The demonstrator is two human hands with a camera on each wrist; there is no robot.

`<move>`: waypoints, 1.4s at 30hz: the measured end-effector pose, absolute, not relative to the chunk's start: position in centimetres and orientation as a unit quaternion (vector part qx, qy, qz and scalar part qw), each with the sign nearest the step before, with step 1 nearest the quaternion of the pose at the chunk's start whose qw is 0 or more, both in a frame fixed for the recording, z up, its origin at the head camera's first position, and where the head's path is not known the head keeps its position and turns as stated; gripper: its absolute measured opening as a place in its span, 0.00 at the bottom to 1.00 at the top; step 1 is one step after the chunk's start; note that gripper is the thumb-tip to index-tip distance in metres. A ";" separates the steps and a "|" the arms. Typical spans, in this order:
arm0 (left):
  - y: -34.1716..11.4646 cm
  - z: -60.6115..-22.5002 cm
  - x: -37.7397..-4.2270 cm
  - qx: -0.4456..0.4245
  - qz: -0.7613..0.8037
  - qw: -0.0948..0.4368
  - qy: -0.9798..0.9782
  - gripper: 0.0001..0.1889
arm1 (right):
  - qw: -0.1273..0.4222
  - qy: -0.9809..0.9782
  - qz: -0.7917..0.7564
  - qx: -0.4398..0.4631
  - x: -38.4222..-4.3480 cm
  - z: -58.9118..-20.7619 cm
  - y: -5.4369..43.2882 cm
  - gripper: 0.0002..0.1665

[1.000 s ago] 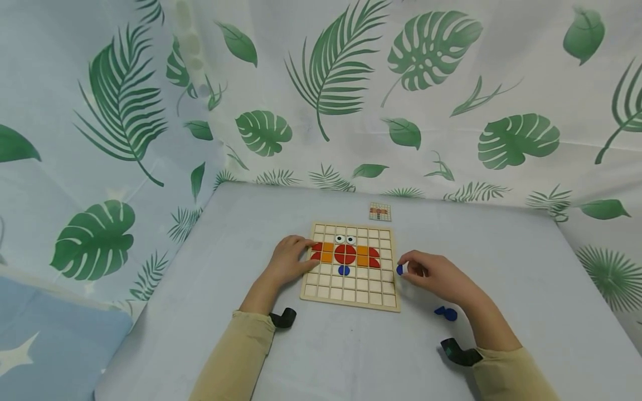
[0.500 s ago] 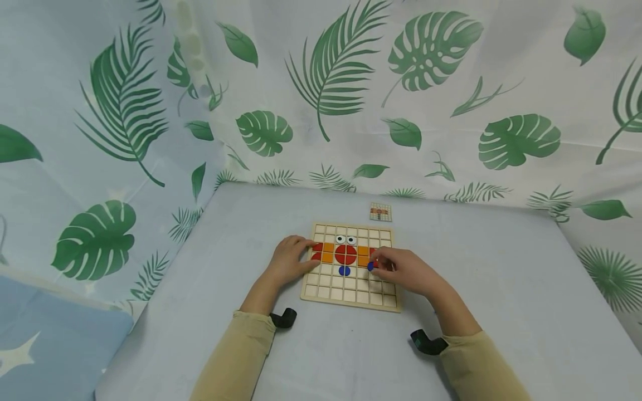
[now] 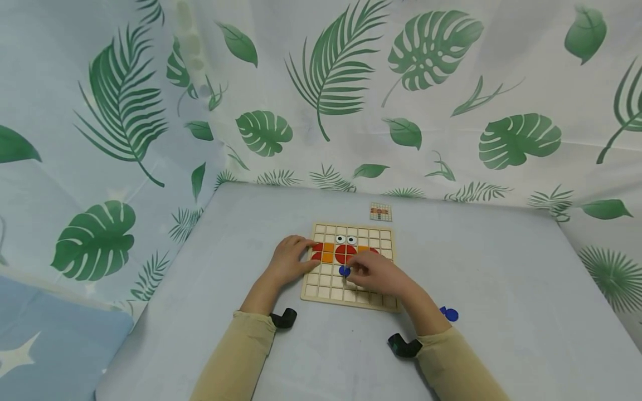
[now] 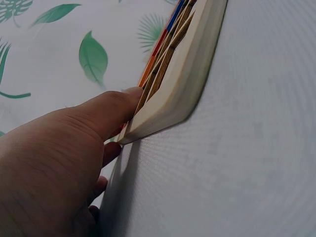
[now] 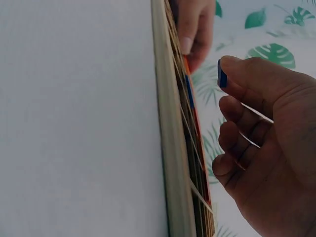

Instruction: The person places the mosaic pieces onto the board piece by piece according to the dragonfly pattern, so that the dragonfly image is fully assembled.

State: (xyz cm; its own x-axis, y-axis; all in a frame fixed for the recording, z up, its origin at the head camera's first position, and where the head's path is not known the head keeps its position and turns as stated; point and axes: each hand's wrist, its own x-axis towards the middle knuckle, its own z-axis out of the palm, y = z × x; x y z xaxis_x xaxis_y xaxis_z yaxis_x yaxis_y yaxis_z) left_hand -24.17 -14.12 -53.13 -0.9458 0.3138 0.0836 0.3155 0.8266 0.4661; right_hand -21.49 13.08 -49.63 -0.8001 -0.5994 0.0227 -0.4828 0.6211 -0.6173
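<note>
A wooden grid board [image 3: 323,292] lies on the table, bearing red and orange tiles [image 3: 327,252], a red circle [image 3: 342,255], two eye tiles [image 3: 346,239] and blue tiles [image 3: 343,271] under the circle. At its left edge my left hand [image 3: 288,259] rests thumb and fingertips on the frame; the left wrist view has the thumb [image 4: 118,106] on the board's rim. Over the board's middle, my right hand [image 3: 378,274] pinches a small blue tile [image 5: 222,74] between thumb and forefinger, close beside the blue tiles. The right hand hides some tiles and cells on the right.
Several loose blue tiles [image 3: 451,314] lie on the table right of the board. Behind the board is a small pattern card [image 3: 380,211]. Leaf-printed curtains rise at the back and left. Black wrist devices [image 3: 404,346] sit at both cuffs.
My right hand has moved left from beside the board to over its middle, carrying the blue tile. My left hand has stayed at the left edge.
</note>
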 end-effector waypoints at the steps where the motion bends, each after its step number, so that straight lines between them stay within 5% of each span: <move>1: -14.1 -53.2 -24.2 -0.165 -0.244 0.001 -0.956 0.28 | 0.093 0.895 -0.314 -0.304 -21.5 -49.7 12.9 0.10; 42: -14.1 -52.7 -23.9 -0.166 -0.250 0.008 -0.954 0.27 | 0.089 0.916 -0.252 -0.300 -20.2 -50.5 11.3 0.09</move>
